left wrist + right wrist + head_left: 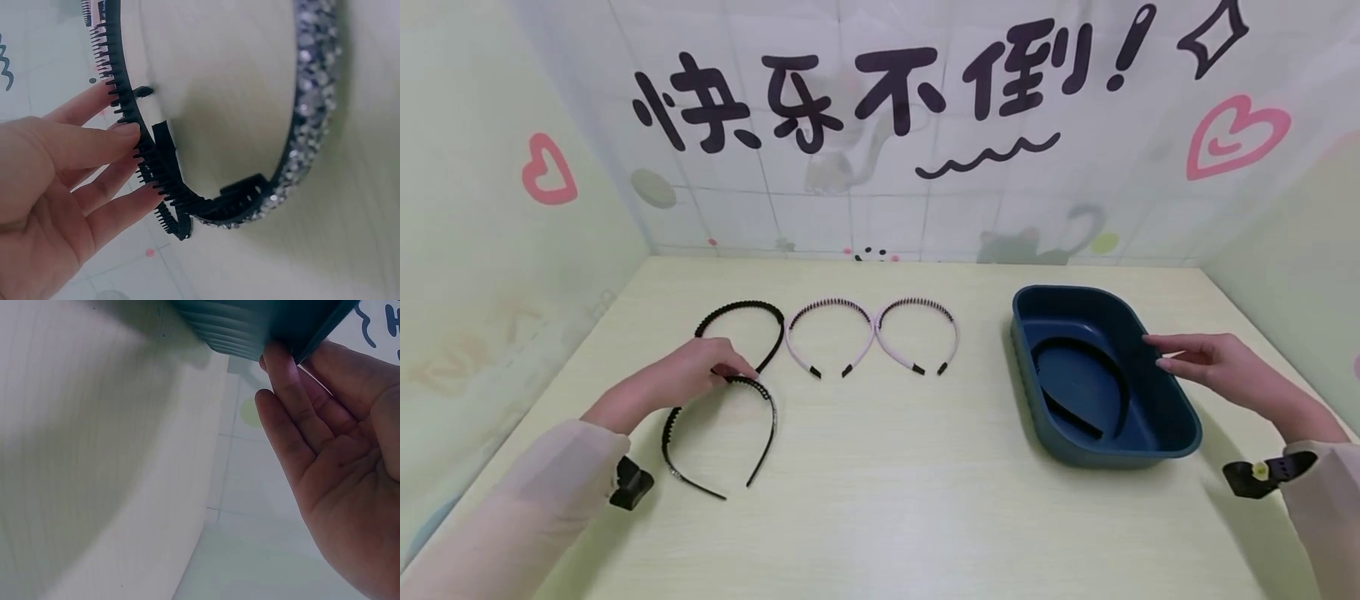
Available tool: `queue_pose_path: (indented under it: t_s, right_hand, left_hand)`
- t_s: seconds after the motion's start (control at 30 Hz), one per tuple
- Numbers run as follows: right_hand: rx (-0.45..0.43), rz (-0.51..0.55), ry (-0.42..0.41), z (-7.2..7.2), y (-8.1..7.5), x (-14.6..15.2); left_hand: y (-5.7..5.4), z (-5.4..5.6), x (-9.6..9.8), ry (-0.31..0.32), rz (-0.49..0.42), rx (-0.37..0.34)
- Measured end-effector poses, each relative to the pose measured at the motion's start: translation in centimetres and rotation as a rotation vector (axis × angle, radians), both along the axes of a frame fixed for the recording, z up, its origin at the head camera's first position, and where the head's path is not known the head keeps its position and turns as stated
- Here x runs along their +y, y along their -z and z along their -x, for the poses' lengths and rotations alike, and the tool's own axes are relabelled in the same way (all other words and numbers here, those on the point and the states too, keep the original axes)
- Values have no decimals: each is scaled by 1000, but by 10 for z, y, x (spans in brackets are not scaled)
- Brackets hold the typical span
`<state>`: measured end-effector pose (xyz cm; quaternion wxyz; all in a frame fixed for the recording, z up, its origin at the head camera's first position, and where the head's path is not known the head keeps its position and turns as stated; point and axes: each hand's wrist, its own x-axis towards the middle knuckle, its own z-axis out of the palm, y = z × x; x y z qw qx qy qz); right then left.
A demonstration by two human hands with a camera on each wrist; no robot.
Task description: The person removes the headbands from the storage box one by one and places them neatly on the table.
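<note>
My left hand [688,375] pinches a black toothed headband [774,417] between thumb and fingers at the front left of the table. In the left wrist view, glittering stones cover one arm of this headband [315,81]. My right hand [1228,367] grips the right rim of a dark blue plastic basin [1097,456]; its fingers reach the outer wall in the right wrist view. Inside the basin lies another black headband [1071,417]. Partly hidden behind my left hand is a further black headband [741,305] on the table.
Two lilac headbands with dark teeth, one in the middle [871,337] and one to its right [898,357], lie in a row beside the back black one. A printed cloth wall [880,208] closes the table's back, with side panels left and right.
</note>
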<state>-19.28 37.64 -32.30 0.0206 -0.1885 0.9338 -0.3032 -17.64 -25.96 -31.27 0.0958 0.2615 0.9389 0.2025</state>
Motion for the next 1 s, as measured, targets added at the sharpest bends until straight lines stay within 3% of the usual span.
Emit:
queue_pose_path:
  t_s: [0.27, 0.6, 1.0]
  right_hand:
    - [-17, -1, 6, -1, 1, -1]
    - [-8, 9, -5, -1, 0, 0]
    - [-7, -3, 3, -3, -1, -4]
  left_hand:
    - [8, -4, -2, 2, -30, 44]
    - [11, -1, -3, 36, -35, 88]
    - [17, -1, -5, 18, -53, 102]
